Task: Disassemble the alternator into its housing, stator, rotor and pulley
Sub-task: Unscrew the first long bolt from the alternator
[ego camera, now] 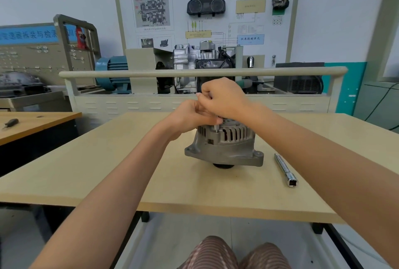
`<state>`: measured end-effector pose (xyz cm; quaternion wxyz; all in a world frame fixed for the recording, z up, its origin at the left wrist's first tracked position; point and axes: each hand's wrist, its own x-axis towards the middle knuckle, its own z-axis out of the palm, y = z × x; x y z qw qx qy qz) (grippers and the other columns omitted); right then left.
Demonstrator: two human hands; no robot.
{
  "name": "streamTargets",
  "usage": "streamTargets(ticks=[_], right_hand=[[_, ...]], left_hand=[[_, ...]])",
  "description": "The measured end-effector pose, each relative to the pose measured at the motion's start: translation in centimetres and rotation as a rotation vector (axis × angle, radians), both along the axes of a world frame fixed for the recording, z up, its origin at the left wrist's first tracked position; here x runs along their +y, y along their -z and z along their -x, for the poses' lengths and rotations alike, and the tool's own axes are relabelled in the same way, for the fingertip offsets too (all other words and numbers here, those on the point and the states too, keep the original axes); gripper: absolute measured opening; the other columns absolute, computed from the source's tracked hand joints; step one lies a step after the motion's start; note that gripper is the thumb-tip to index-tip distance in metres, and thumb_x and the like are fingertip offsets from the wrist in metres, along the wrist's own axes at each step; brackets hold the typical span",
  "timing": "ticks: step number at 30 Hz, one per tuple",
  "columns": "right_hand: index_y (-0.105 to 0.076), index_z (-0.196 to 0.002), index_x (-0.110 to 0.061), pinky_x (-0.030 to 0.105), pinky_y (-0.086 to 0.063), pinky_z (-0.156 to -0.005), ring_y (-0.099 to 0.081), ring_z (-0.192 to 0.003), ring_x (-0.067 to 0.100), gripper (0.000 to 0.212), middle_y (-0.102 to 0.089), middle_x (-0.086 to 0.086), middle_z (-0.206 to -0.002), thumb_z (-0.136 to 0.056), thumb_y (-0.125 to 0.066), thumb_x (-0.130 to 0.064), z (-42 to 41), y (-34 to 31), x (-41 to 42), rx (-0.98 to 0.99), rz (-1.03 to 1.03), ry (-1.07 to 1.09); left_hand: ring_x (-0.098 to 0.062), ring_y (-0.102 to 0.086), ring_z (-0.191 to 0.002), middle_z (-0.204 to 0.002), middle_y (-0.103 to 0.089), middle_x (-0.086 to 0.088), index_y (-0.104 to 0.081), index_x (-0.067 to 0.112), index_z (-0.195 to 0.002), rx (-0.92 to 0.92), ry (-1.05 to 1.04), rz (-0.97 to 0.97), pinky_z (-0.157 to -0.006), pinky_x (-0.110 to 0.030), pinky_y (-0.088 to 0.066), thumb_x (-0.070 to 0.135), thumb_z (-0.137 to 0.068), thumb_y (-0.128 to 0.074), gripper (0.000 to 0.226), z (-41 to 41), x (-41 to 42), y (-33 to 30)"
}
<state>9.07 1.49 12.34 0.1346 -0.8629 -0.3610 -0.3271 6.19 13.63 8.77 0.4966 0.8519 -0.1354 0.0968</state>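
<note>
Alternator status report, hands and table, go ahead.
Right hand grips a thin tool, tip at the alternator top. Left hand steadies it. Alternator unopened, pulley down. Socket extension lies right, clear.

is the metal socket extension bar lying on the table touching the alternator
Apart. The head view shows the extension bar lying to the right of the alternator, with a strip of bare table between them.

Table (129, 173): light wooden top, carrying two things.
Alternator (224, 145): sitting near the middle, its dark pulley (223, 165) facing down against the top.
Socket extension bar (285, 170): lying flat just right of the alternator, apart from it.
</note>
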Motion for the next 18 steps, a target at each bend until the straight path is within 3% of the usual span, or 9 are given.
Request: streamTargets(ticks=[2, 4, 6, 9, 11, 13, 16, 18], right_hand=[[-0.04, -0.06, -0.015, 0.028, -0.027, -0.048, -0.04, -0.051, 0.018, 0.034, -0.035, -0.002, -0.054, -0.093, -0.042, -0.024, 0.4, -0.1, 0.7, -0.164, 0.133, 0.257], [-0.046, -0.066, -0.013, 0.024, -0.023, -0.044, -0.035, -0.046, 0.016, 0.024, -0.037, -0.001, -0.055, -0.09, -0.045, -0.015, 1.1, -0.1, 1.3, -0.19, 0.203, 0.477], [-0.048, -0.068, -0.013, 0.022, -0.02, -0.043, -0.032, -0.044, 0.014, 0.021, -0.036, -0.001, -0.054, -0.089, -0.047, -0.01, 1.4, -0.1, 1.6, -0.186, 0.213, 0.541], [-0.045, -0.068, -0.014, 0.024, -0.022, -0.045, -0.034, -0.046, 0.016, 0.025, -0.038, -0.001, -0.056, -0.092, -0.041, -0.015, 1.2, 0.0, 1.5, -0.26, 0.174, 0.39], [-0.047, -0.071, -0.014, 0.029, -0.032, -0.05, -0.044, -0.054, 0.02, 0.025, -0.045, 0.001, -0.062, -0.094, -0.038, -0.022, 0.8, 0.2, 1.4, -0.272, 0.127, 0.229], [-0.043, -0.062, -0.014, 0.034, -0.039, -0.058, -0.045, -0.06, 0.022, 0.032, -0.044, 0.001, -0.059, -0.092, -0.041, -0.024, 0.4, 0.2, 1.2, -0.152, 0.058, 0.061], [-0.026, -0.05, -0.016, 0.035, -0.031, -0.057, -0.034, -0.056, 0.02, 0.042, -0.029, 0.001, -0.05, -0.085, -0.049, -0.016, -0.1, -0.2, 1.1, 0.042, -0.049, -0.155], [-0.025, -0.051, -0.016, 0.035, -0.028, -0.056, -0.032, -0.057, 0.019, 0.042, -0.028, 0.003, -0.051, -0.084, -0.05, -0.014, -0.1, -0.2, 0.9, 0.065, -0.074, -0.18]], left_hand=[[-0.005, -0.065, -0.073, -0.067, -0.07, 0.01, -0.068, 0.019, -0.074, -0.048, -0.088, -0.002, -0.071, -0.018, -0.051, 0.01, -0.074, -0.08, 0.015, -0.1, -0.6, 0.2], [-0.014, -0.062, -0.077, -0.069, -0.067, 0.004, -0.065, 0.02, -0.068, -0.09, -0.174, -0.016, -0.076, -0.029, -0.05, 0.012, -0.072, -0.079, 0.017, -0.2, -1.1, 0.5], [-0.019, -0.062, -0.085, -0.077, -0.069, -0.001, -0.066, 0.02, -0.071, -0.077, -0.174, -0.033, -0.082, -0.035, -0.048, 0.015, -0.074, -0.077, 0.013, -0.2, -1.1, 0.7], [-0.012, -0.065, -0.089, -0.083, -0.07, 0.005, -0.066, 0.021, -0.084, -0.028, -0.109, -0.051, -0.075, -0.022, -0.051, 0.016, -0.077, -0.077, 0.014, 0.1, -0.6, 0.4], [-0.005, -0.064, -0.088, -0.085, -0.071, 0.007, -0.067, 0.021, -0.088, -0.022, -0.065, -0.02, -0.069, -0.016, -0.049, 0.011, -0.079, -0.076, 0.017, 0.3, -0.3, 0.3], [-0.003, -0.065, -0.088, -0.092, -0.071, 0.002, -0.068, 0.018, -0.097, -0.044, -0.004, 0.014, -0.072, -0.014, -0.052, 0.006, -0.08, -0.074, 0.021, 0.4, 0.0, 0.2], [-0.004, -0.067, -0.09, -0.096, -0.072, -0.005, -0.066, 0.011, -0.104, -0.068, 0.06, 0.035, -0.082, -0.018, -0.054, 0.001, -0.082, -0.072, 0.025, 0.5, 0.1, 0.2], [-0.012, -0.067, -0.097, -0.102, -0.071, -0.01, -0.066, 0.008, -0.108, -0.065, 0.037, 0.033, -0.089, -0.026, -0.054, 0.003, -0.081, -0.073, 0.028, 0.4, 0.1, 0.0]])
